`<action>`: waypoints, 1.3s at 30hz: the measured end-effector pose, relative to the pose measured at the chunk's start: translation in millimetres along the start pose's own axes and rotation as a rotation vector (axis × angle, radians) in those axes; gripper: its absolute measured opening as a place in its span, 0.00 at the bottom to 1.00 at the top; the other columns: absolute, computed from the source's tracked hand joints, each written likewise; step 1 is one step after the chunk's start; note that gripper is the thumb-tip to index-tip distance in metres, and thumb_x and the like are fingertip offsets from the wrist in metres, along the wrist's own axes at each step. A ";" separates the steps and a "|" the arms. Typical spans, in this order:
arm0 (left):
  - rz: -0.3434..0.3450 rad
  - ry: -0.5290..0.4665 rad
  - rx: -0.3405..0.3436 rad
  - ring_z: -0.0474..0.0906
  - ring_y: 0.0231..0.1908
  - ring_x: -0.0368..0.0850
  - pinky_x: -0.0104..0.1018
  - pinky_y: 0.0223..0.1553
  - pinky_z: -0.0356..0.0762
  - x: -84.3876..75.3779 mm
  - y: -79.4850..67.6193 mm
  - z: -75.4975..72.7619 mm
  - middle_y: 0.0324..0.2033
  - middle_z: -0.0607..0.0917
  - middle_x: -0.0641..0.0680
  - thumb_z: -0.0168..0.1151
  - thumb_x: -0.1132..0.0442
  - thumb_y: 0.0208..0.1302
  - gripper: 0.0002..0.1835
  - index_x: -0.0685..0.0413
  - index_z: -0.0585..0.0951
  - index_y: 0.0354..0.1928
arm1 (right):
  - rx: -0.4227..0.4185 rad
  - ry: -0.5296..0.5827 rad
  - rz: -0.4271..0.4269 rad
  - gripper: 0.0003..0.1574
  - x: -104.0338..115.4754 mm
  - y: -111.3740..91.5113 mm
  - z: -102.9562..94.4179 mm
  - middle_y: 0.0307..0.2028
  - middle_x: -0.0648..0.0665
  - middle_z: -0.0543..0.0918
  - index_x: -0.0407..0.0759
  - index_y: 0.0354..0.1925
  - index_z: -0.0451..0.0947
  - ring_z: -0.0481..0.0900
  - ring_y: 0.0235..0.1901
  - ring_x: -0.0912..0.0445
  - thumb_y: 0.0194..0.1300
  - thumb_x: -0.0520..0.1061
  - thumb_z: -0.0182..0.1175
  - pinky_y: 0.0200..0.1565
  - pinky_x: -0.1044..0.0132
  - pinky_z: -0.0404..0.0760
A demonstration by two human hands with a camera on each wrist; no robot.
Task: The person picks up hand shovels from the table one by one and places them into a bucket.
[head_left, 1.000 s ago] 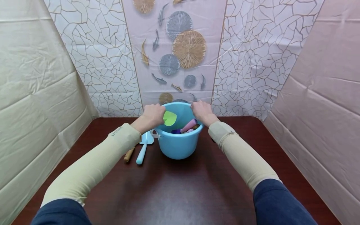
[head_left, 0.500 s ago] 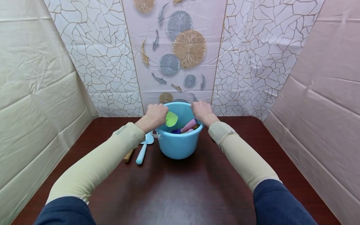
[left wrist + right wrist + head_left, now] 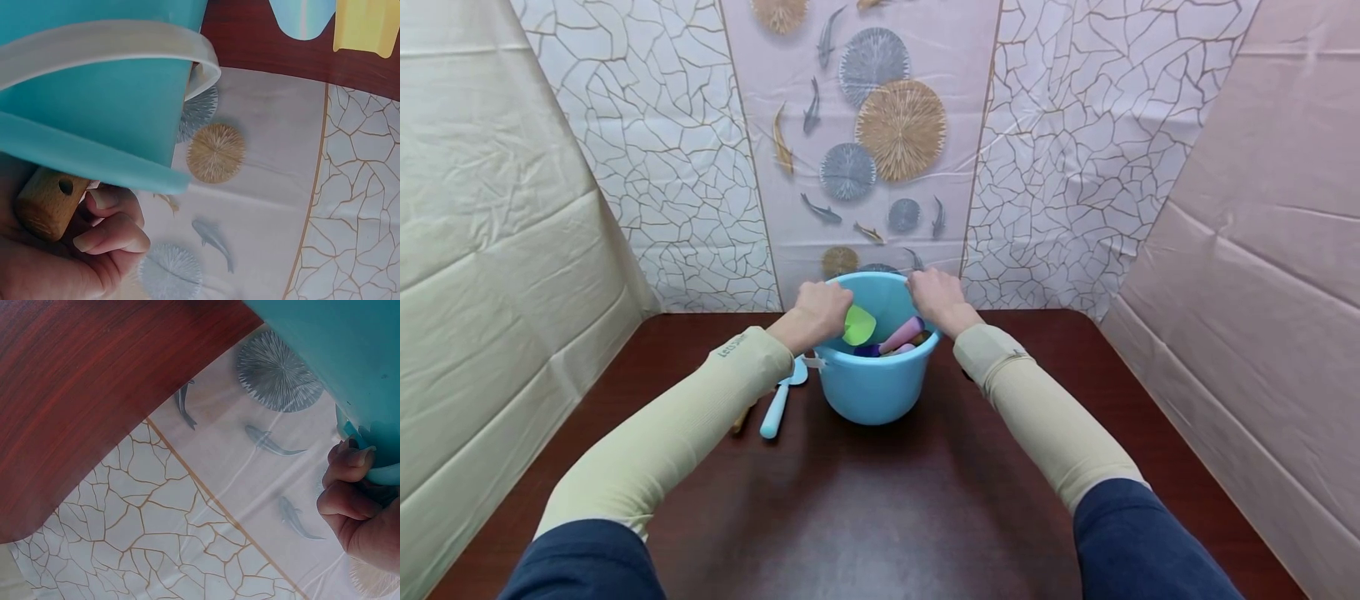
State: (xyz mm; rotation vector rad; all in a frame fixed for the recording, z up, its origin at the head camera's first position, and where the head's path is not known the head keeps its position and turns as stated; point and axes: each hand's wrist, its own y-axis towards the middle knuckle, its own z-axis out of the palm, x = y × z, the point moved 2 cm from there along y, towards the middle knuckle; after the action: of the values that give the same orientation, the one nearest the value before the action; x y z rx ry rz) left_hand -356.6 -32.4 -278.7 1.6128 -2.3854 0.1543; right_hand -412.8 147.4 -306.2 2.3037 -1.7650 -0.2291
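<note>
Here, with twelve o'clock pointing away from us, we see a blue bucket (image 3: 872, 392) upright on the desk (image 3: 880, 517). At its ten o'clock our left hand (image 3: 823, 310) pinches the wooden handle of a green spatula (image 3: 859, 326), the blade within the bucket's mouth. Our right hand (image 3: 936, 296) has its fingers curled over the rim at two o'clock. Inside, toward five o'clock, leans a pink handle (image 3: 901, 333) among other pieces, partly hidden. Beyond the bucket's eight o'clock, a light-blue spatula (image 3: 773, 410) lies near another wooden handle (image 3: 740, 421).
</note>
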 end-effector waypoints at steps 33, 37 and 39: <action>0.029 0.020 0.021 0.79 0.34 0.48 0.42 0.32 0.79 -10.3 7.1 18.8 0.38 0.84 0.55 0.56 0.63 0.63 0.03 0.51 0.79 0.36 | -0.015 -0.009 -0.006 0.23 0.1 -0.1 -0.2 0.20 0.47 0.66 0.47 0.21 0.64 0.73 0.27 0.51 0.76 0.48 0.43 0.30 0.55 0.77; 0.037 0.009 0.033 0.74 0.30 0.46 0.37 0.27 0.71 -10.8 8.5 21.2 0.35 0.83 0.54 0.56 0.63 0.63 0.02 0.51 0.78 0.34 | -0.012 -0.008 -0.012 0.24 0.3 0.4 -0.3 0.20 0.47 0.66 0.47 0.20 0.63 0.73 0.26 0.51 0.76 0.47 0.43 0.29 0.55 0.77; 0.036 -0.001 0.047 0.72 0.29 0.45 0.36 0.25 0.66 -11.1 9.3 22.7 0.34 0.82 0.54 0.56 0.63 0.65 0.03 0.51 0.78 0.34 | -0.011 -0.005 -0.012 0.23 0.4 0.7 -0.1 0.20 0.48 0.66 0.47 0.21 0.63 0.73 0.26 0.51 0.76 0.48 0.43 0.29 0.55 0.76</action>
State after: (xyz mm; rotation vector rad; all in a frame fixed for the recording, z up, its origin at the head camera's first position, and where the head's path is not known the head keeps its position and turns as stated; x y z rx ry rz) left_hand -364.8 -24.2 -303.0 1.5913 -2.4293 0.2179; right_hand -413.4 146.8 -305.9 2.3087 -1.7479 -0.2470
